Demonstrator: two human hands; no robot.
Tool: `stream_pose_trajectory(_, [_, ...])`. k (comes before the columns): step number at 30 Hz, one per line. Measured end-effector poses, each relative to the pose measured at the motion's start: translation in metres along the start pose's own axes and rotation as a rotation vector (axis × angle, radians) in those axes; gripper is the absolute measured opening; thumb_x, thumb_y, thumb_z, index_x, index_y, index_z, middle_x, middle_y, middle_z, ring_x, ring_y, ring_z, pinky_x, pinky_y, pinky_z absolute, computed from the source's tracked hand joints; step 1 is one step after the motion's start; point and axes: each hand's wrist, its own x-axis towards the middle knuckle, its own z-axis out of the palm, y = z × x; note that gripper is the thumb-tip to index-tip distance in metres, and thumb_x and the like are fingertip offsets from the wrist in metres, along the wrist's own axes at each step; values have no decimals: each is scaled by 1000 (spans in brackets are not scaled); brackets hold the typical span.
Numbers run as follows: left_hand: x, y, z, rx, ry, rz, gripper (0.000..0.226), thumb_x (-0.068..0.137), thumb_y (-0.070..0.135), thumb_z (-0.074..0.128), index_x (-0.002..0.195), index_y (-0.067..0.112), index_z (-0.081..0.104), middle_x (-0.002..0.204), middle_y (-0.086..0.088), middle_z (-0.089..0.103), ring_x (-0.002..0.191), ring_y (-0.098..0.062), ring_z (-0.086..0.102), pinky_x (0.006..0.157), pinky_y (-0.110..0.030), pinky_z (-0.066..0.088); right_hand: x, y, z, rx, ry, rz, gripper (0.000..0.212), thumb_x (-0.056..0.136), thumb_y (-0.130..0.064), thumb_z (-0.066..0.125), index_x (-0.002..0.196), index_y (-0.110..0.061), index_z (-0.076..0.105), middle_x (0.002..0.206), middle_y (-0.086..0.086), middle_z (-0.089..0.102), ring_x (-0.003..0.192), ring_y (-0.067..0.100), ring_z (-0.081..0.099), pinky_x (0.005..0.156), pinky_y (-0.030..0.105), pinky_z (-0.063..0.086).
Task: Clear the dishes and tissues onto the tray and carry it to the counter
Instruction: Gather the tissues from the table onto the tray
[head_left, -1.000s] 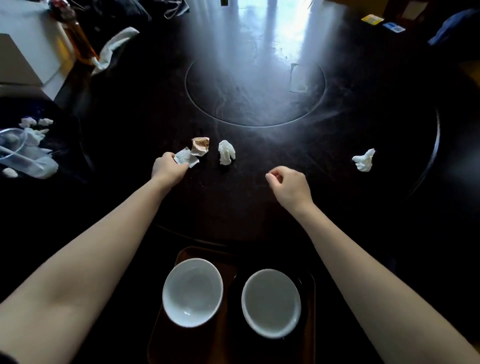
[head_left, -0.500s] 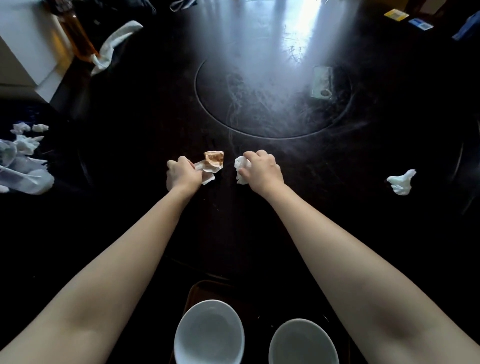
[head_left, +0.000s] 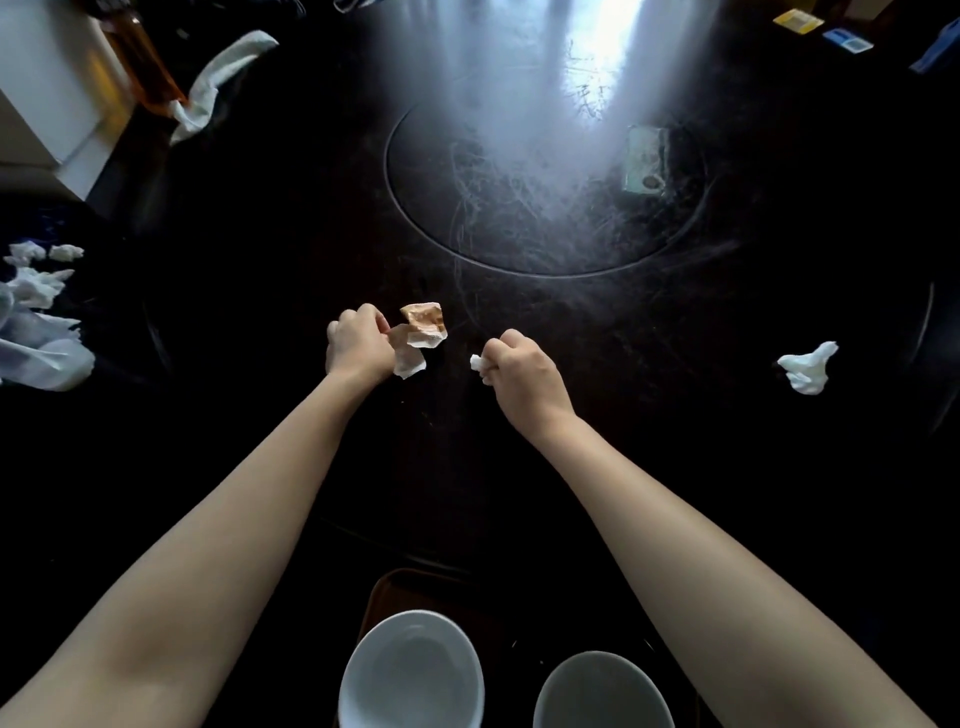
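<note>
Two white round ceramic bowls (head_left: 413, 670) (head_left: 602, 691) sit side by side on the brown tray (head_left: 384, 587) at the near edge of my view, both showing bare insides as far as I can see. Past them stretches the dark round worktop (head_left: 260, 260), with a circular inset ring at its middle. My left hand (head_left: 358, 345) has its grip pinched on a crumpled white tissue with a brown-stained patch (head_left: 421, 332); the stained end points away from me and to the right, its long axis running from my fingers toward the ring. My right hand (head_left: 524, 374) has its grip clenched around a small white tissue wad (head_left: 478, 364), only a corner poking out on the thumb side. Both hands are over the worktop, well beyond the tray. Another crumpled white tissue (head_left: 805, 369) lies alone far to my right. Off the worktop's left edge there is a heap of white tissues and clear plastic (head_left: 36, 322). A white cloth (head_left: 218, 78) drapes at the far left, beside an amber bottle (head_left: 140, 57). A greenish card-like item (head_left: 644, 161) lies inside the ring. Nothing stands between hands and tray.
</note>
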Motion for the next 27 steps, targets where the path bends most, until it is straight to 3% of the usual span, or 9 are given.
stream_pose_trajectory(4, [3,-3,-18,29,-64,34,20,82,6,46,97,12,57,105,-14,64,99,-30,57,75,-33,41,0,5,-8,175,-9,87,5,79,-2,60,77,-4,64,88,8,60,81,24,60,73,38,52])
stream_pose_trajectory(10, [16,19,-50,-112,62,88,20,84,12,50,97,14,64,104,-10,66,99,-27,60,77,-31,43,2,9,-6,299,16,139,7,75,-4,64,69,-6,64,71,-9,50,72,18,62,71,38,54])
stream_pose_trajectory(14, [19,35,-19,-149,1,109,22,86,14,48,101,10,63,112,-12,62,108,-28,56,86,-36,48,-2,11,-3,289,31,103,6,78,-1,64,74,-4,61,71,-11,44,62,-4,50,60,15,41])
stream_pose_trajectory(18, [19,36,9,-34,3,77,21,86,20,53,101,8,61,121,-14,52,118,-30,42,90,-39,44,-6,12,-5,257,8,60,2,81,-3,60,80,-2,61,86,2,53,79,17,55,70,30,47])
stream_pose_trajectory(23, [19,35,15,-31,-63,150,24,84,25,63,95,3,60,109,-18,61,103,-31,57,77,-33,43,-23,9,-12,27,-50,-51,10,86,-7,54,89,0,59,99,15,57,92,31,52,76,45,48])
stream_pose_trajectory(27, [10,47,6,-141,-92,136,25,83,18,62,103,5,56,97,-8,59,95,-24,56,75,-30,41,-41,27,-28,74,-8,47,13,87,-15,57,88,-2,59,95,12,59,93,26,53,74,33,44])
